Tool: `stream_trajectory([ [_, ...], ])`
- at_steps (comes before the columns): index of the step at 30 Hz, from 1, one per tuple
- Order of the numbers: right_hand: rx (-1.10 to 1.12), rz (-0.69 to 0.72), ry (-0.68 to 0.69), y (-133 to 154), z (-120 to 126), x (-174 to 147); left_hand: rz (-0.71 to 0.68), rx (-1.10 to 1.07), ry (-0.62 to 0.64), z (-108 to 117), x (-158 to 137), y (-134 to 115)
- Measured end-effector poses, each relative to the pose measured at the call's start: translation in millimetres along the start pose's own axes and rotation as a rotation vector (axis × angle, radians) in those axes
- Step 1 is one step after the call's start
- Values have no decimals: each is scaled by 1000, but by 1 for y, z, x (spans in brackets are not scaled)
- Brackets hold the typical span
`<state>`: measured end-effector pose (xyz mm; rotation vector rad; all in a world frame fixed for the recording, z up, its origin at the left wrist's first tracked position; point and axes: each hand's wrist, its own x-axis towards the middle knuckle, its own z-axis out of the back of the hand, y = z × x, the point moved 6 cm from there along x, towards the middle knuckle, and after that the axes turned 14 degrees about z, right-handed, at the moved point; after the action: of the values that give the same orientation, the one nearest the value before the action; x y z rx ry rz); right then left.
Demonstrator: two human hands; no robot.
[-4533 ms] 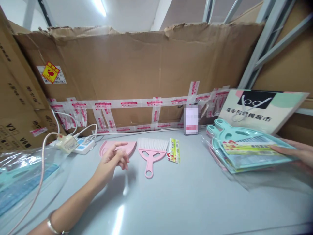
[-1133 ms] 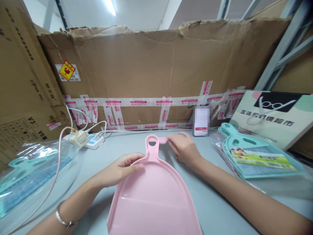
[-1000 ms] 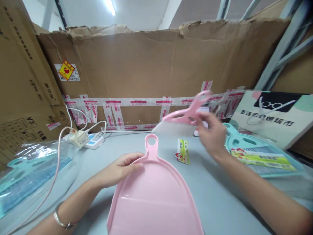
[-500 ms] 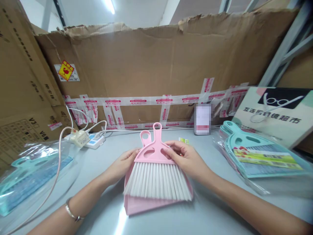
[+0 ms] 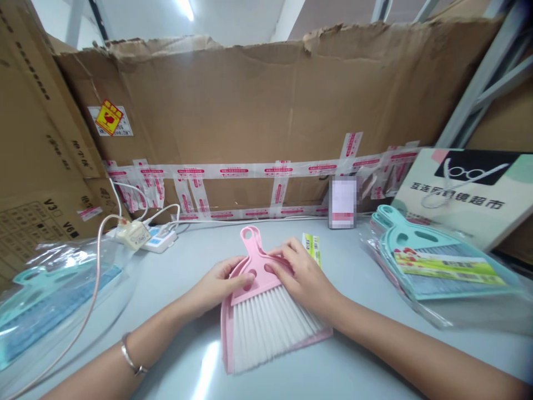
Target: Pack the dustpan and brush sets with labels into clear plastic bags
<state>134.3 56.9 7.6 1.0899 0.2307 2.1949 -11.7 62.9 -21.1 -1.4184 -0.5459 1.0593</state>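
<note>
A pink hand brush with white bristles lies over a pink dustpan, their looped handles overlapping at the top. Gripping the left side of the pair is my left hand, its thumb on the brush head by an oval hole. My right hand closes on the opposite side, thumb pressed on the brush head near the other hole. Both hands' fingertips are partly hidden behind the pink pieces. Just behind my right hand lies a yellow-green label card.
Bagged turquoise dustpan-and-brush sets lie at right and left. A power strip with cables sits at back left. A phone leans against a large cardboard box. A printed white box stands at right.
The brush has shifted and tilted so its handle now overlaps the dustpan's handle. My left thumb has moved onto the brush head. More of the label card shows.
</note>
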Motion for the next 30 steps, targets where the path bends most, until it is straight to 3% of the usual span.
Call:
stream_trajectory([
  [5, -10, -130, -23, -13, 6, -1, 25, 15, -71, -1, 4, 3],
  [9, 314, -374, 220, -28, -10, -7, 24, 46, -139, 5, 6, 3],
  [12, 470, -383, 316, -27, -21, -7, 23, 53, -135, 7, 6, 2],
  [20, 644, -485, 170, -25, -33, -11, 23, 108, -198, 10, 8, 3],
  [30, 733, -557, 182, -15, -31, -14, -1, 201, -203, 8, 6, -2],
])
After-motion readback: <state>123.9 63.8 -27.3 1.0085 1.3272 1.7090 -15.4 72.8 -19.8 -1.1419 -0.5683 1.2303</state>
